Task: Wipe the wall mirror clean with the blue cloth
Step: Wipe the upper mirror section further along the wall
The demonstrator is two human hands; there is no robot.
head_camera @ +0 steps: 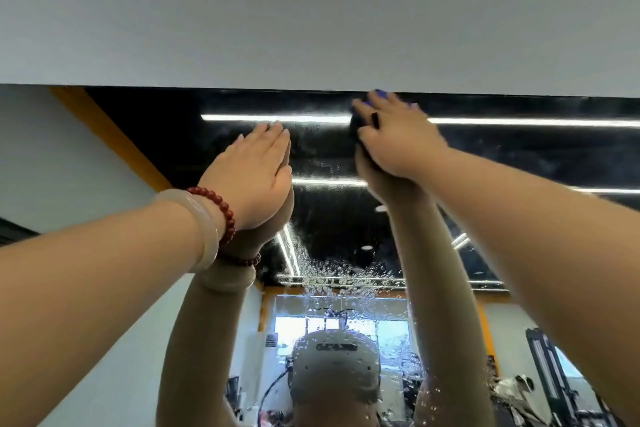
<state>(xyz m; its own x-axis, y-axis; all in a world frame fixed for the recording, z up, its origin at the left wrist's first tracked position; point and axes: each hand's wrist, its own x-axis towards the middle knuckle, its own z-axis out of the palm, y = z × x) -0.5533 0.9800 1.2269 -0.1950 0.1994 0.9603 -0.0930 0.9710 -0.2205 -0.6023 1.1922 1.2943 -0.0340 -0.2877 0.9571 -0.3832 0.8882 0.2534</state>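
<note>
Blue cloth (381,94) bunched under right hand (391,139), upper centre-right of frame, only a sliver showing past the fingertips. Grip spread flat over the wad, fingers fanned and pressing it to the glass rather than pinching; probably chosen to load the whole pad evenly against the surface. Positioned right at the top edge of wall mirror (519,149), touching the line where glass meets white wall (311,10); likely working the uppermost strip, hence both arms reaching high. Left hand (256,170), centre-left, fingers together, open palm laid on the glass and holding nothing, apparently as a brace. Red bead bracelet (216,204) and pale bangle (201,229) on that wrist. Lower centre, water droplets (339,274) on the glass, suggesting that area remains unwiped.
</note>
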